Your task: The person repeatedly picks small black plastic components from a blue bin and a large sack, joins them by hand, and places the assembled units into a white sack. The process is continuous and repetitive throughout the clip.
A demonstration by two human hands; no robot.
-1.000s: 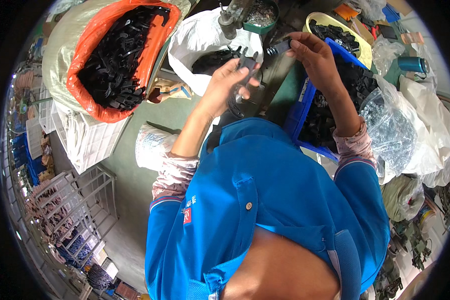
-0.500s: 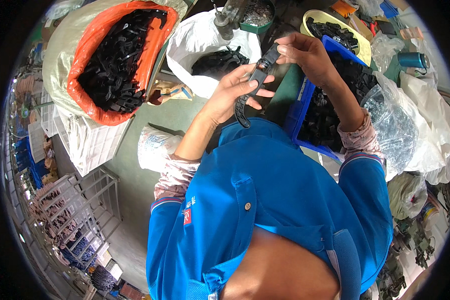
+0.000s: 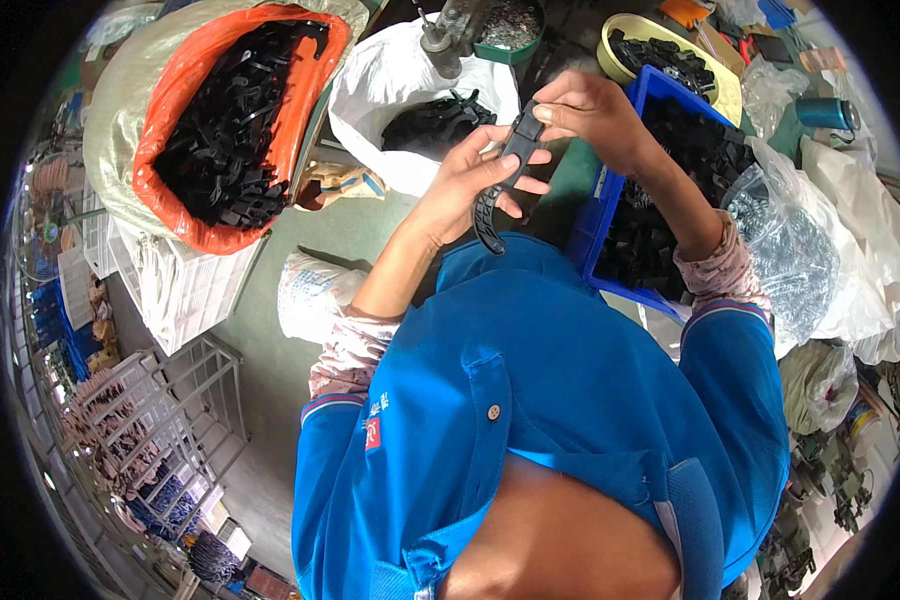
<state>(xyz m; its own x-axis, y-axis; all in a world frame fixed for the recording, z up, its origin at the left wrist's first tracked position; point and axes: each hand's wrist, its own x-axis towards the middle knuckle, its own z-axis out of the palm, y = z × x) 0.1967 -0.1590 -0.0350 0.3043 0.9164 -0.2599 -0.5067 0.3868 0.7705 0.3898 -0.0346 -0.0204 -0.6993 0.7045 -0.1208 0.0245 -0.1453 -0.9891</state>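
My left hand (image 3: 467, 178) is closed around a black plastic part (image 3: 511, 170) with a straight, blocky body and a curved, ribbed lower end. The thumb presses on the body while the curved end hangs below the palm. At the top of this part, my right hand (image 3: 592, 115) pinches a small black end piece (image 3: 527, 123), lined up with the body. Whether the two are joined I cannot tell. Just beyond my hands stands a white sack (image 3: 365, 105) with black parts inside. Beside my right forearm is a blue crate (image 3: 592, 215) full of black plastic pieces.
An orange-lined bag (image 3: 150, 170) of black parts stands at the far left. A metal tool fixture (image 3: 450, 45) rises behind the white sack, beside a green tray (image 3: 515, 55) of small metal bits. A yellow tub (image 3: 607, 55), clear plastic bags (image 3: 790, 250) and a blue cup (image 3: 823, 113) are at right.
My right hand has moved slightly left and down, toward my left hand. The small end piece, tilted before, now lies in line with the black part's body.
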